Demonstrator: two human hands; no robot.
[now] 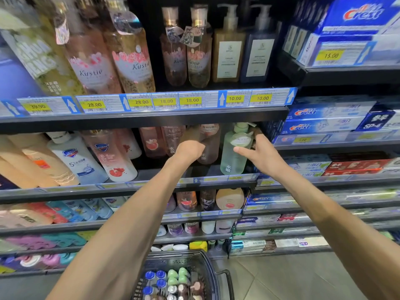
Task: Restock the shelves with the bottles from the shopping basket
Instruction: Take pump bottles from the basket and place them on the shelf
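Bottles are on the shelf (pixel 134 176) now: my right hand (pixel 260 153) holds the pale green bottle (pixel 234 151) near its shoulder, thumb in front, fingers behind. My left hand (pixel 189 151) is curled at the brown-pink bottle (pixel 207 144), but I cannot tell if it really grips. I should set the green one upright, label to the front, beside its neighbour, before I let go. More bottles wait in the basket (pixel 207 263) below.
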